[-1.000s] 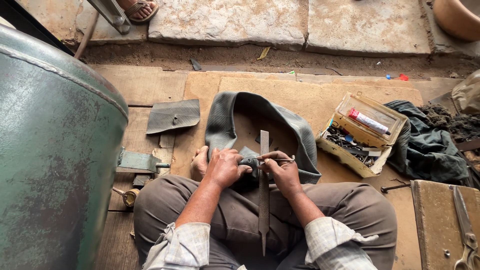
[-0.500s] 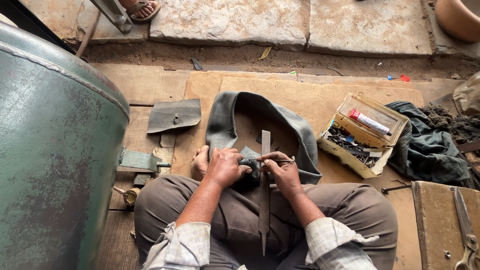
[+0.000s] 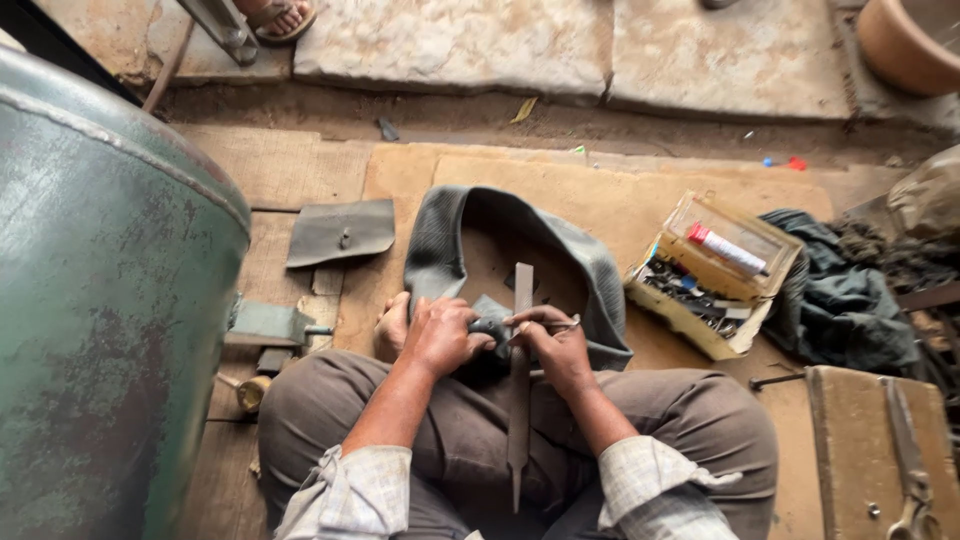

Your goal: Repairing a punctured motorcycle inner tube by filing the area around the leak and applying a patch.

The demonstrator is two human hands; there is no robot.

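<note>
Inner tube (image 3: pixel 440 250): grey rubber, flattened, looped over the wooden board (image 3: pixel 640 200), its near fold under both hands. Left hand (image 3: pixel 440 335) clenched on that fold; right hand (image 3: pixel 555 345) pinched a thin tool against it. Flat metal file (image 3: pixel 520 380) lay between the hands.

The wooden boards (image 3: pixel 640 205) of the floor carry a looped grey rubber tube (image 3: pixel 440 240), a flat dark rubber piece (image 3: pixel 340 232) to its left, an open cardboard box (image 3: pixel 715 275) of small parts to its right, and a crumpled dark cloth (image 3: pixel 840 300) just beside the box.
</note>
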